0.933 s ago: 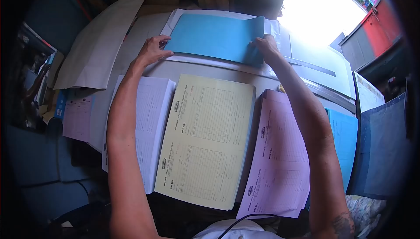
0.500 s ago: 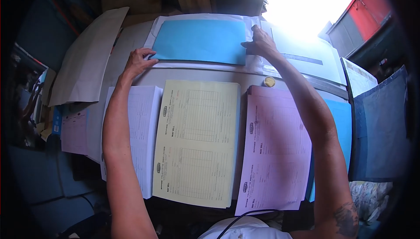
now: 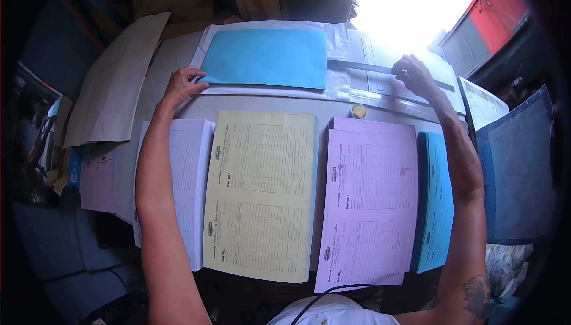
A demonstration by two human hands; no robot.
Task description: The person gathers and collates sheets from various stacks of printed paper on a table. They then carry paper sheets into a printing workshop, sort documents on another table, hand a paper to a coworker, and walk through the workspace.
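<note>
A blue sheet of paper (image 3: 267, 57) lies on a white wrapped sheet at the back of the table. My left hand (image 3: 185, 84) grips its near left corner between thumb and fingers. Farther right, my right hand (image 3: 414, 74) is closed on a long flat strip that looks like a metal ruler (image 3: 360, 66), whose left end reaches the right edge of the blue sheet. Closer to me are stacks of printed forms: white (image 3: 184, 164), yellow (image 3: 262, 194), pink (image 3: 369, 206) and blue (image 3: 433, 200).
A small round tub (image 3: 358, 111) with yellowish contents stands behind the pink forms. Pale boards (image 3: 380, 45) lie at the back right. A big brown sheet (image 3: 116, 81) curves up at the left, and a dark blue flap (image 3: 516, 170) hangs at the right.
My right hand has left the blue sheet's right edge, moved right, and taken hold of the ruler-like strip. My left hand stays at the sheet's corner. The view has shifted slightly.
</note>
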